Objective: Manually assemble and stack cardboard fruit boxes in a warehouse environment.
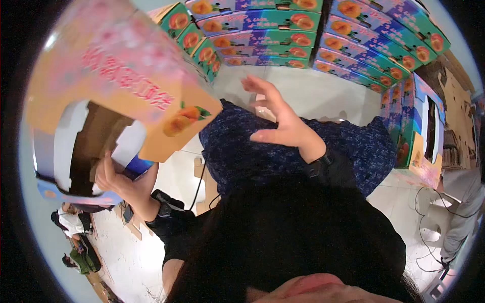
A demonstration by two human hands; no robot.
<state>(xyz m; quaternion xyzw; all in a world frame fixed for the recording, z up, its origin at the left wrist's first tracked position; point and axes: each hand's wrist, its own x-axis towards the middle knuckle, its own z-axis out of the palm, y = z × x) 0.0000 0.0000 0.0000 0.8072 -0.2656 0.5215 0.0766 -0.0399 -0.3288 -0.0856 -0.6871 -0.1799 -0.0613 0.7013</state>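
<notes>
A large cardboard fruit box (187, 134), pink and orange with printed peaches, fills the left side, tilted towards me. Through its cut-out window the brown inside and white flaps show. My left hand (121, 184) is at the lower edge of this window, fingers curled over the rim and gripping the box. Over my lap, my right hand (288, 126) hangs in the air with fingers spread and nothing in it. It is apart from the box, and its edges are slightly blurred.
Stacks of similar closed boxes (257, 35) stand in front, with more boxes (384, 38) at the front right. An upright box with a window (424, 126) is at my right, near brown cardboard (457, 101). Cables (419, 217) lie on the floor; people (73, 222) are far left.
</notes>
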